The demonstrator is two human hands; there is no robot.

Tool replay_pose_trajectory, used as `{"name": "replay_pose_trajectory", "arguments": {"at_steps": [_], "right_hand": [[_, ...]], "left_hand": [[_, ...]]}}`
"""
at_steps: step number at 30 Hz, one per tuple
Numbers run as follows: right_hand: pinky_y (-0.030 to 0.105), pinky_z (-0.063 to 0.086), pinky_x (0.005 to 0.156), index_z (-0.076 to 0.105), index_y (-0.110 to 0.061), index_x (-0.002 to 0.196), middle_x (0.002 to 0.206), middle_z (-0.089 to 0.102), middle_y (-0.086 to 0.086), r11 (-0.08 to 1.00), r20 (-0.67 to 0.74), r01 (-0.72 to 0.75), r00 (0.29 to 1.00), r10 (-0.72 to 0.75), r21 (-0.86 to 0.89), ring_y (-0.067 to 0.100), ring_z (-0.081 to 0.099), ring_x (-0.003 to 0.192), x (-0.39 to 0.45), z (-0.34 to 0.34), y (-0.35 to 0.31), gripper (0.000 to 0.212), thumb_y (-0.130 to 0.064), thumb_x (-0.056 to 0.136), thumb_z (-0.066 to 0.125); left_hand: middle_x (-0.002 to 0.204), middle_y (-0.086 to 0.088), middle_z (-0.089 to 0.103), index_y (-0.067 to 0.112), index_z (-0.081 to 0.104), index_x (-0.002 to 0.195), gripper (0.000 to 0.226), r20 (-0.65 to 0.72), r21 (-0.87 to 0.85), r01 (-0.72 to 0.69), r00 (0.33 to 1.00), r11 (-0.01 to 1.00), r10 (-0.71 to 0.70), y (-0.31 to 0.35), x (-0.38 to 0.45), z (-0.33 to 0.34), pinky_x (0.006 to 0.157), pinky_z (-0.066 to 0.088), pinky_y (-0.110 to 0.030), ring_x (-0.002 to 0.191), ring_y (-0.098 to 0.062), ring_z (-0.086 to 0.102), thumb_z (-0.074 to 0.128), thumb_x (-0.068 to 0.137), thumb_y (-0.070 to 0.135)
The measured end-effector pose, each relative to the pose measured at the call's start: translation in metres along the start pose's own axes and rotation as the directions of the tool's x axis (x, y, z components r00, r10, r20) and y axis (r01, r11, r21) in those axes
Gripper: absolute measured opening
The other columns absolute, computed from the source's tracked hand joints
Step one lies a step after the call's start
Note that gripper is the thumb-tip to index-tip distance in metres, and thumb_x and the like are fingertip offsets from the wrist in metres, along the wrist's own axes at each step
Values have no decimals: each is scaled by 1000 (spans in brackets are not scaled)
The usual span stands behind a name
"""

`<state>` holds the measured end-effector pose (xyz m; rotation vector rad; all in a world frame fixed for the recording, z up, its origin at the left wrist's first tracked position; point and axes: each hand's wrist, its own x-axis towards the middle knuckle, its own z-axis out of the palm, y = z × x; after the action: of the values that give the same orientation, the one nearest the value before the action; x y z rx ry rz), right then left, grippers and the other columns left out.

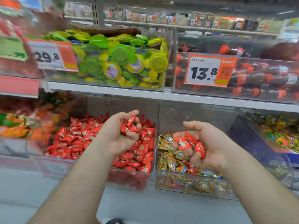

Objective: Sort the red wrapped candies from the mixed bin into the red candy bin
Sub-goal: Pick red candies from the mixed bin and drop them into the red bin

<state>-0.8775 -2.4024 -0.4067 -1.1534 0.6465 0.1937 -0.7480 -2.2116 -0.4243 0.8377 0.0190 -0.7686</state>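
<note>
Left hand (123,134) cupping red candies (129,126) above red candy bin (129,178); right hand (203,146) likewise over mixed bin (191,185).

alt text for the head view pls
Left hand holds red candies over the red candy bin; right hand cups more above the mixed bin of gold and red sweets, on store shelves.

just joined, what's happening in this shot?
A person is sorting candy at a shop shelf. The left hand holds a few red candies over the red candy bin. The right hand cups more red ones over the mixed bin, which is mostly gold wrappers with a few reds still in it. Nothing is dropping yet.
</note>
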Motion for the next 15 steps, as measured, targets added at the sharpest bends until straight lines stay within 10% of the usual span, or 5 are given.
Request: {"name": "replay_pose_trajectory", "arguments": {"at_steps": [10,15], "right_hand": [[14,35,36,56,-13,94,76,61,8,966,-43,-24,999,13,-258,11,46,40,34,119,-34,25,-35,85,64],[22,39,52,49,-13,85,88,51,4,950,-124,54,988,-96,-306,15,49,60,57,147,-25,17,-25,87,62]], "left_hand": [[83,-4,57,16,61,101,24,-291,162,-178,931,971,219,36,7,-41,45,27,-20,67,-17,52,40,97,6],[99,-5,64,19,63,111,26,-224,762,-284,727,581,649,29,19,-56,54,40,-26,62,-13,51,47,93,9]]}}
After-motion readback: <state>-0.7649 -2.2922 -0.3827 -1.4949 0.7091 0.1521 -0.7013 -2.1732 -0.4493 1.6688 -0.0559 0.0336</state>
